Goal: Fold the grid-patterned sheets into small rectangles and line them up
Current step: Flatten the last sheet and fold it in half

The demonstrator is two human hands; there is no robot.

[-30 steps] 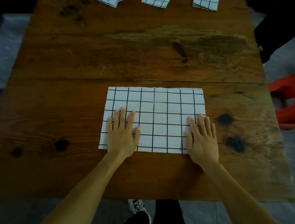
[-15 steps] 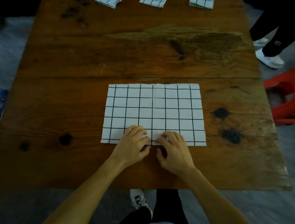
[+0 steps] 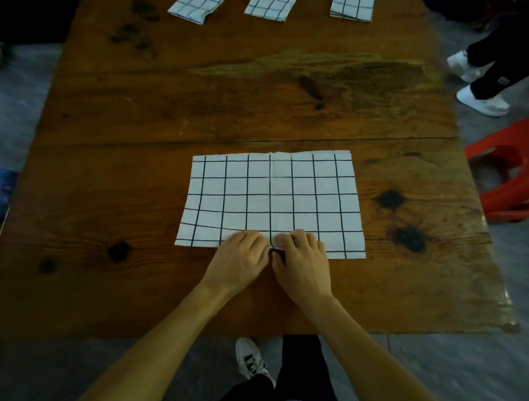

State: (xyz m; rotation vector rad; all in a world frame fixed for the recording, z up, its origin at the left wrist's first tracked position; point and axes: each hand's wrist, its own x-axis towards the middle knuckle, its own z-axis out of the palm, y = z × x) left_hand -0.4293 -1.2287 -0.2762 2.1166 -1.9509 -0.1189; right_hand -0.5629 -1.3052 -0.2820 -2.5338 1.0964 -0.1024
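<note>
Red plastic stool (image 3: pixel 521 171) beside wooden table (image 3: pixel 233 101).

There is a single view, taken from a camera worn on the person's head. It looks forward and steeply down along the brown wooden table (image 3: pixel 265 104) from above its near edge, close enough that both bare forearms run up from the bottom of the frame. The wide lens bends the table's side edges inward toward the far end. The far edge sits at the top border, and grey floor (image 3: pixel 465 377) shows past the near, left and right edges.
</note>
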